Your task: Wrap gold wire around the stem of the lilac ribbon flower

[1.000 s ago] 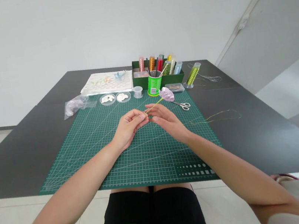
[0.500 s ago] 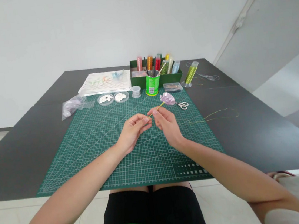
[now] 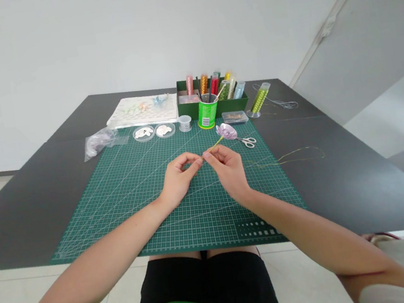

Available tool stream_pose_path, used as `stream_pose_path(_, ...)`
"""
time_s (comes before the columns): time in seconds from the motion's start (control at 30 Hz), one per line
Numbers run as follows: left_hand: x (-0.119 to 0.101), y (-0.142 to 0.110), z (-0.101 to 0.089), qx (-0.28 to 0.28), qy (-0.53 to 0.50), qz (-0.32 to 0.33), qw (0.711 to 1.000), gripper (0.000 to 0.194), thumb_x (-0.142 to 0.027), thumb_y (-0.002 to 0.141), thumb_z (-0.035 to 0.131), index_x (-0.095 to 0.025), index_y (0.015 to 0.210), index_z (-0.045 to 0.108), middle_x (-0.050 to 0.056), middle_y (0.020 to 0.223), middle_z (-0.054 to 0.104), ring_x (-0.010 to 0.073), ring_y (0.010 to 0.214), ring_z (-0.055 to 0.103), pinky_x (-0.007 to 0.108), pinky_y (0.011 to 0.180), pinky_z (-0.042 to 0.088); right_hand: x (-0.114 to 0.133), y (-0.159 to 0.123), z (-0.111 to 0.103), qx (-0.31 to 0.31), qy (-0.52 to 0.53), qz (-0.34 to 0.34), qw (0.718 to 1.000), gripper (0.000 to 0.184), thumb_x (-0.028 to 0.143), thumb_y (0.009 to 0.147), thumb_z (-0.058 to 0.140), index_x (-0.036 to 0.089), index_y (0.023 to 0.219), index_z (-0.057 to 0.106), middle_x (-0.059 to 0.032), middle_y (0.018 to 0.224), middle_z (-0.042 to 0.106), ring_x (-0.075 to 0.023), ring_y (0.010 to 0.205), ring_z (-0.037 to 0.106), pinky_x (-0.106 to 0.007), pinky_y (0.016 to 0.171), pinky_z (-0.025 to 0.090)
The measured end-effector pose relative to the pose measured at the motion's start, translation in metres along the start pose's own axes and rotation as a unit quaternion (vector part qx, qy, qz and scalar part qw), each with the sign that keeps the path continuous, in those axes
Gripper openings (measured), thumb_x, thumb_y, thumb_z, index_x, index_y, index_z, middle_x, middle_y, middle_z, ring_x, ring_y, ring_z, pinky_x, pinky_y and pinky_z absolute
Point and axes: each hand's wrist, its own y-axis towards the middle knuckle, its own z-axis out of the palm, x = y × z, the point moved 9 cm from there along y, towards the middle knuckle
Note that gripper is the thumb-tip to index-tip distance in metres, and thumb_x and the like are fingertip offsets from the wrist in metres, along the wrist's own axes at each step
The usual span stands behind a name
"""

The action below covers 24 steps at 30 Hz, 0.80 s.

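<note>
A pale lilac artificial flower with a thin yellow-green stem is held up over the green cutting mat. My right hand pinches the stem between thumb and fingers, well below the petals. Close against it, my left hand is closed in a pinch at the stem's lower end. The fingertips of both hands nearly meet, and they hide the very end of the stem. Just beyond the flower, on the mat, lie small white-handled scissors.
Along the back stand a green can of tools, a dark green box of coloured spools, and a yellow-green spool. Dishes of white pieces and a plastic bag are at the left. Fine wire loops at right.
My right hand's fingertips have slid down the stem toward my left hand, leaving more stem bare below the flower. The flower has turned slightly.
</note>
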Motion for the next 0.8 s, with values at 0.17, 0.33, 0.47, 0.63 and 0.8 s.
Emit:
stream_pose_path(0.17,-0.008,0.0,-0.004,-0.008,0.084,0.035,0.996,0.019,-0.036,0.088,0.07,-0.018,0.084,0.075,0.005,0.093,0.077,0.0183,0.084,0.067,0.025,0.061,0.046,0.002,0.004,0.0,0.022,-0.022,-0.005,0.999,0.027,0.041,0.088,0.075,0.021,0.074,0.064,0.0079,0.055,0.039,-0.0095,0.052,0.031,-0.027,0.051,0.026)
stream_pose_path(0.33,-0.004,0.001,0.003,0.05,0.02,-0.011,0.999,0.025,-0.043,0.09,0.07,-0.018,0.09,0.073,0.005,0.089,0.078,0.017,0.079,0.069,0.027,0.067,0.053,0.003,0.009,0.001,0.057,0.006,-0.016,0.998,0.027,0.043,0.089,0.074,0.021,0.077,0.065,0.0046,0.062,0.055,-0.0104,0.057,0.043,-0.027,0.055,0.036)
stream_pose_path(0.47,0.0,-0.001,0.011,0.101,-0.045,-0.057,0.992,0.029,-0.046,0.092,0.069,-0.017,0.096,0.07,0.006,0.081,0.08,0.0169,0.076,0.071,0.027,0.068,0.054,0.002,0.011,0.0,0.066,0.022,-0.018,0.997,0.031,0.047,0.088,0.076,0.021,0.077,0.064,0.0025,0.068,0.063,-0.0104,0.059,0.047,-0.027,0.057,0.04)
stream_pose_path(0.63,0.001,-0.001,0.011,0.097,-0.063,-0.077,0.99,0.027,-0.044,0.089,0.072,-0.017,0.092,0.068,0.006,0.08,0.082,0.0153,0.07,0.071,0.027,0.067,0.053,0.004,0.01,0.002,0.086,0.02,-0.023,0.996,0.032,0.049,0.089,0.076,0.021,0.078,0.063,0.0022,0.069,0.061,-0.0109,0.06,0.047,-0.027,0.057,0.04)
stream_pose_path(0.8,0.003,-0.002,0.011,0.097,-0.08,-0.094,0.988,0.025,-0.041,0.084,0.077,-0.018,0.087,0.069,0.004,0.077,0.081,0.0145,0.068,0.071,0.026,0.065,0.051,0.01,0.009,0.001,0.089,0.001,-0.035,0.995,0.03,0.046,0.089,0.075,0.021,0.076,0.063,0.003,0.066,0.054,-0.0109,0.059,0.041,-0.027,0.055,0.034)
